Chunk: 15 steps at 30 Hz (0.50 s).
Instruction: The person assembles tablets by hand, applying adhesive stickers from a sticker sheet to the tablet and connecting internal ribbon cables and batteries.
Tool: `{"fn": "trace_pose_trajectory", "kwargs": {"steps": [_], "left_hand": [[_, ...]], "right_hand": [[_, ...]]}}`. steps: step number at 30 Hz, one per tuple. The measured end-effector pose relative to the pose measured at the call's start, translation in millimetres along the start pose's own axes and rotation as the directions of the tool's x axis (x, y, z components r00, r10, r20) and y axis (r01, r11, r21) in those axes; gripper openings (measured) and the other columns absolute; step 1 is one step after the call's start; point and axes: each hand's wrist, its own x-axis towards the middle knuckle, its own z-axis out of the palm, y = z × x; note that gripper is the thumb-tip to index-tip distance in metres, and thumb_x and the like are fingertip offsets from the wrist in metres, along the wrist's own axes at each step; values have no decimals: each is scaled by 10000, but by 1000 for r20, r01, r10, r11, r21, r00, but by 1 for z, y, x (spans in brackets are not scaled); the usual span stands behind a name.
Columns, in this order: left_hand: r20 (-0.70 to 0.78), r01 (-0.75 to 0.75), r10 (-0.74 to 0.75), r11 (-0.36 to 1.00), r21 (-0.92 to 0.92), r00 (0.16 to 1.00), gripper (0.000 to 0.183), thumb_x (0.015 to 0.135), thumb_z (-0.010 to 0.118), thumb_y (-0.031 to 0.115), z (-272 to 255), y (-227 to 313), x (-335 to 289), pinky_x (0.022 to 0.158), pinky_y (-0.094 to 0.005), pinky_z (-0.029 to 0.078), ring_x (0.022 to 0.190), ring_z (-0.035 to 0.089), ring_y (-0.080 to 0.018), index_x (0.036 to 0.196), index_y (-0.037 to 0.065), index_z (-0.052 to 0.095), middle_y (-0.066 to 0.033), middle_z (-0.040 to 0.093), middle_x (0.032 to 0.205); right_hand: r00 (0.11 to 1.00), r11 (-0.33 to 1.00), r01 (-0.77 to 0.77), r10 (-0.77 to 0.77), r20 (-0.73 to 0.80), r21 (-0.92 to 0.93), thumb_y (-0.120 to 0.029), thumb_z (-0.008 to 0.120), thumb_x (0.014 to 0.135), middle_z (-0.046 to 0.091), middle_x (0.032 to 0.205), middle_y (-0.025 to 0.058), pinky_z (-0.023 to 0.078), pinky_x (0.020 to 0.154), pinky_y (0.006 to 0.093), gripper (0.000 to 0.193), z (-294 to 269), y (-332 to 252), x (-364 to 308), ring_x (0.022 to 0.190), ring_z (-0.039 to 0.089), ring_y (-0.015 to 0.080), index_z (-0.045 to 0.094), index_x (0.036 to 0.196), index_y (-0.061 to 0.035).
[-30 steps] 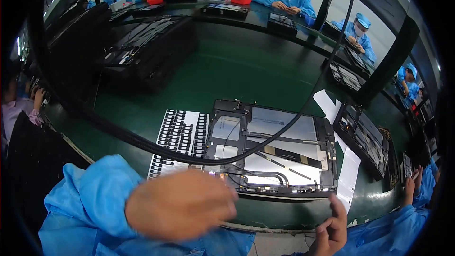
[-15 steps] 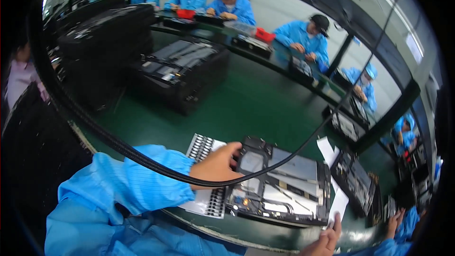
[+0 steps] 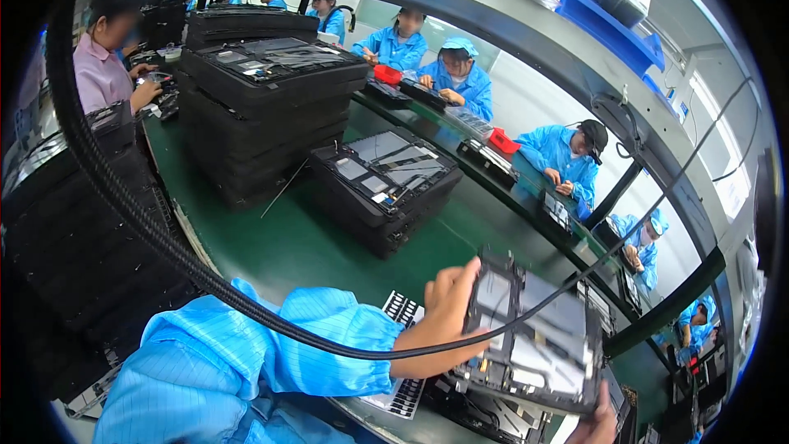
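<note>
Between my hands, raised off the bench and tilted, is a black tray (image 3: 593,390) carrying flat tablet-like parts with grey panels and small circuit pieces. My left hand (image 3: 448,321) grips its left edge, fingers curled at the upper corner. At the lower right corner my right hand (image 3: 600,423) holds the edge; much of this hand is out of the picture. Beneath the raised tray lies another tray of parts (image 3: 493,418), partly covered. A white sheet with rows of black stickers (image 3: 403,312) lies under my left forearm.
A tall stack of black trays (image 3: 263,131) stands at the far left, with a lower stack (image 3: 386,197) beside it. A black braided cable (image 3: 222,279) arcs across the view. Co-workers in blue sit along the far bench; a person in pink (image 3: 107,74) works at left.
The tray has come up off the bench in both hands, uncovering another tray underneath. My right hand has moved onto its corner. The view has swung, showing more of the stacks.
</note>
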Motion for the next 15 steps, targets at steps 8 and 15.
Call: {"fn": "trace_pose_trajectory", "kwargs": {"steps": [8,15], "left_hand": [[-592,-38,-58,988,-147,804,784,669,612,183,-80,-16,41,981,-383,165,1090,245,-334,1276,-30,163,-218,236,1191],[-712,209,-38,966,154,702,886,663,675,256,-129,-53,54,971,-429,167,1121,220,-354,1279,-17,99,-221,221,1199]], "right_hand": [[819,900,-143,-126,560,411,-33,531,763,580,971,156,401,790,280,202,169,-5,113,842,535,178,562,901,112],[762,856,-147,-222,608,496,-40,520,769,598,879,111,387,753,221,165,356,49,138,805,541,150,587,856,84]]}}
